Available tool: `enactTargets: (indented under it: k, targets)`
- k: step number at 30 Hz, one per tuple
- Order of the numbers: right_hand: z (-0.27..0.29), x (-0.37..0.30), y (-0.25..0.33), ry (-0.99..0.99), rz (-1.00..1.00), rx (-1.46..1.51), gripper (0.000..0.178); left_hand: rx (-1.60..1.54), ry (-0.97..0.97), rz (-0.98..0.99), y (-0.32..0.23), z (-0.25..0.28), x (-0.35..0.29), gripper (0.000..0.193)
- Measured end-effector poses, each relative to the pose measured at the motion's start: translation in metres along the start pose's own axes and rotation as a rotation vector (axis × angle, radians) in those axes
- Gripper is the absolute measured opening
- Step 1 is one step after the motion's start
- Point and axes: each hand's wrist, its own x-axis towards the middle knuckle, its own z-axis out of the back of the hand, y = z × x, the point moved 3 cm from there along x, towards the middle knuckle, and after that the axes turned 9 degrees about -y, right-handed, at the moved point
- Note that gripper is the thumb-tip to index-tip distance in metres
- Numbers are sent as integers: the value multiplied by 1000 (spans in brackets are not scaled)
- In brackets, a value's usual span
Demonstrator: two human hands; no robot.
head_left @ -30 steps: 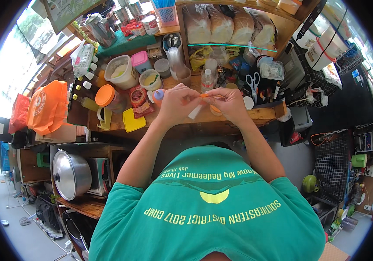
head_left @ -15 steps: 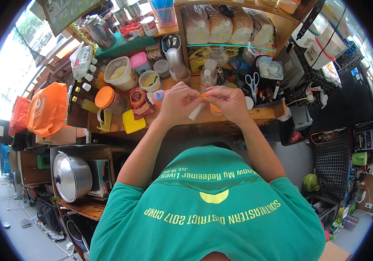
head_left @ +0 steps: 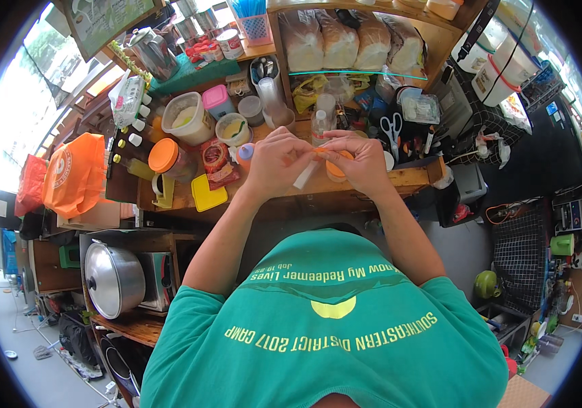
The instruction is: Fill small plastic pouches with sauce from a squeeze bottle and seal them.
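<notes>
Above the wooden counter (head_left: 257, 195) my left hand (head_left: 278, 162) and my right hand (head_left: 361, 162) meet, fingertips nearly touching. Both pinch a small thin orange thing (head_left: 318, 150); its kind is too small to make out. Just below the fingertips shows a pale narrow strip (head_left: 305, 176); whether I hold it cannot be told. An orange-lidded container (head_left: 338, 170) is partly hidden by my right hand. Behind the hands stands a clear plastic bottle (head_left: 320, 127). Beside my left wrist is a squeeze bottle with a lilac top (head_left: 245, 152).
Tubs, a jar with an orange lid (head_left: 163, 156) and a yellow lid (head_left: 209, 193) crowd the counter's left. Scissors (head_left: 392, 129) stand to the right. Bagged bread loaves (head_left: 338, 44) fill the shelf behind. A large metal pot (head_left: 115, 280) sits lower left.
My right fingers have shifted slightly around the orange thing, and more of the orange-lidded container shows beneath. Both hands stay in nearly the same place.
</notes>
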Motion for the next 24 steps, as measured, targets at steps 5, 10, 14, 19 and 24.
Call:
enactTargets:
  k: [5,10,14,19,24]
  targets:
    - [-1,-1,4,-10,32,11,13,-12,10,-15,-1,2,1,9]
    - [-3,-4,6,-27,60,-10,13,0,11,14,-3,3,0,9]
    - [-3,-5,7,-33,62,-18,14,4,-8,8,-3,2,-1,9]
    - [-1,-4,8,-35,80,-5,14,-14,-12,4,-5,0,0,10]
    - [-1,-5,15,-60,132,-17,11,-23,-15,-11,-8,0,1,10]
